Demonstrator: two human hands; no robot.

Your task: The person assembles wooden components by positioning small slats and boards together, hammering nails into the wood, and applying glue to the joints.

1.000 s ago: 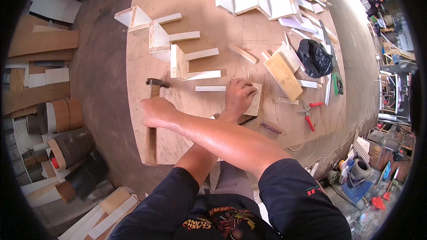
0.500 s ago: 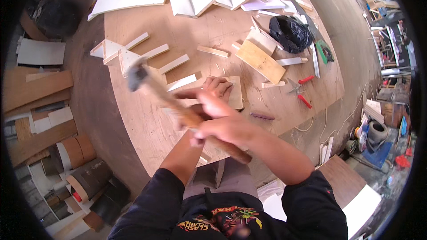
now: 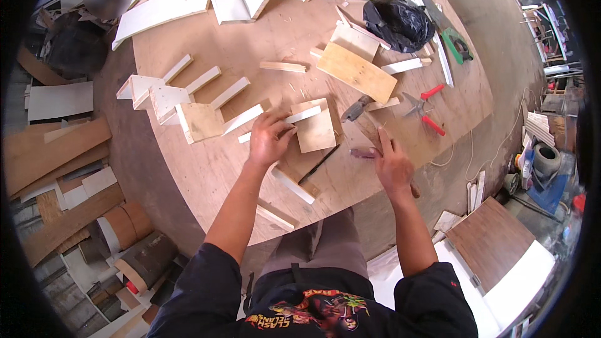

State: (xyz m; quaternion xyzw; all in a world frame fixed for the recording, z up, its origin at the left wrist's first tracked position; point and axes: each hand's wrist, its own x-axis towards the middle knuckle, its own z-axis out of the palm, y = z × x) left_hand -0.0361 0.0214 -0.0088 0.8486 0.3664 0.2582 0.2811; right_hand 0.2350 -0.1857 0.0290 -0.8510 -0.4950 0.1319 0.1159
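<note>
Left hand (image 3: 268,142) overhung strip (image 3: 305,114), fingers bunched, hold unclear | right hand (image 3: 395,168) clasped hammer (image 3: 356,108), hiding mid-handle, by table's (image 3: 200,175) near edge

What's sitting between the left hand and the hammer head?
In the head view, a square wooden board lies between the left hand and the hammer head, with one end of a narrow white strip across its upper part.
</note>
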